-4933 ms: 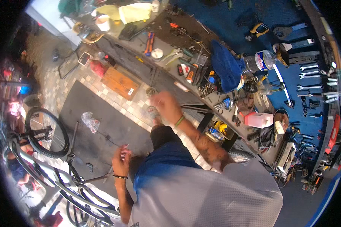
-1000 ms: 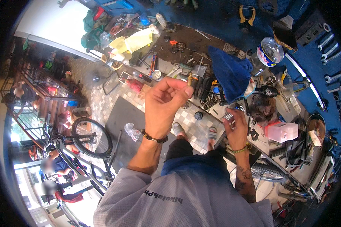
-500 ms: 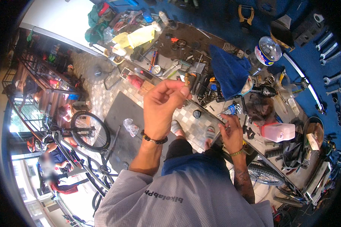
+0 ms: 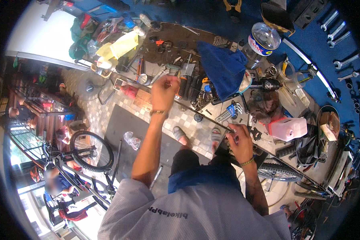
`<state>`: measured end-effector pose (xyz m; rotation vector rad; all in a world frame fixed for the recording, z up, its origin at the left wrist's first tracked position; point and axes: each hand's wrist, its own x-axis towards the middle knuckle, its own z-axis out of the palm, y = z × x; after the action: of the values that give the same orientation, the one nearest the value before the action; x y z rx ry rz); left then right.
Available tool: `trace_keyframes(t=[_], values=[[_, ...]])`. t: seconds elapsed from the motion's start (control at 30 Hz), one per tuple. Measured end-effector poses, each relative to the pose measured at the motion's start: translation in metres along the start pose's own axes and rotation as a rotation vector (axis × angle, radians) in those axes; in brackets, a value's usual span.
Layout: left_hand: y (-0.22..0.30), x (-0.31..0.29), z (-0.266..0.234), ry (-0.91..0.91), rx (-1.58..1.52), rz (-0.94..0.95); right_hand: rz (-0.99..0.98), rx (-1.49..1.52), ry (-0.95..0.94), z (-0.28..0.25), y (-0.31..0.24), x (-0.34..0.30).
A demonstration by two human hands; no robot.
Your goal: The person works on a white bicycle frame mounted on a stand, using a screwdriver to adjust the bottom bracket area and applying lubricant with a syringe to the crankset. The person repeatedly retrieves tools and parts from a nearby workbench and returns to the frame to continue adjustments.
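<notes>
My left hand point(image 4: 165, 95) is raised in front of the bench edge, its fingers curled in and slightly blurred. Whatever it may hold is hidden. Behind it on the bench lie dark-handled tools point(image 4: 192, 86). At the bench's front edge, my right hand point(image 4: 241, 145) has its thumb and fingers bent together around something small and dark that I cannot make out. A set of hex keys in a blue holder point(image 4: 233, 109) lies just beyond that hand. A blue cloth point(image 4: 223, 69) is draped over things farther back.
A clear plastic jar point(image 4: 263, 39), a pinkish jug point(image 4: 288, 129) and a power drill point(image 4: 268, 84) crowd the bench. Wrenches point(image 4: 337, 31) hang on the blue wall. A bicycle wheel point(image 4: 92, 151) stands at left, near a person point(image 4: 59, 182). A dark mat point(image 4: 134, 124) covers tiled floor.
My left hand has drawn in its pinched fingers and turned, its forearm straighter. My right hand stays near the bench edge, its fingers more bent. The whole view has shifted slightly.
</notes>
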<state>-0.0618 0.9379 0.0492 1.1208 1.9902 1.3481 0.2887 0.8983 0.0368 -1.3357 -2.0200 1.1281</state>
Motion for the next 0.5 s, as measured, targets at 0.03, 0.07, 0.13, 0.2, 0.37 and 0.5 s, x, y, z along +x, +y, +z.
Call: trace_keyframes(t=[0.03,0.07,0.13,0.2,0.37,0.5], values=[[-0.023,0.02,0.014,0.018,0.154,0.022,0.016,-0.002,0.009,0.0,0.004,-0.004],[-0.034,0.04,0.029,0.021,0.261,0.011,0.034,-0.009,0.022,0.0,0.01,-0.008],[-0.056,0.07,0.051,0.037,0.44,0.012,0.108,0.007,0.011,0.001,0.013,-0.014],[-0.073,0.095,0.072,0.05,0.566,0.039,0.158,0.011,0.017,0.0,0.018,-0.021],[-0.077,0.119,0.108,0.085,0.676,0.067,0.253,-0.007,0.068,0.003,0.037,-0.037],[-0.067,0.128,0.107,-0.015,0.732,0.101,0.272,-0.027,0.072,-0.001,0.045,-0.039]])
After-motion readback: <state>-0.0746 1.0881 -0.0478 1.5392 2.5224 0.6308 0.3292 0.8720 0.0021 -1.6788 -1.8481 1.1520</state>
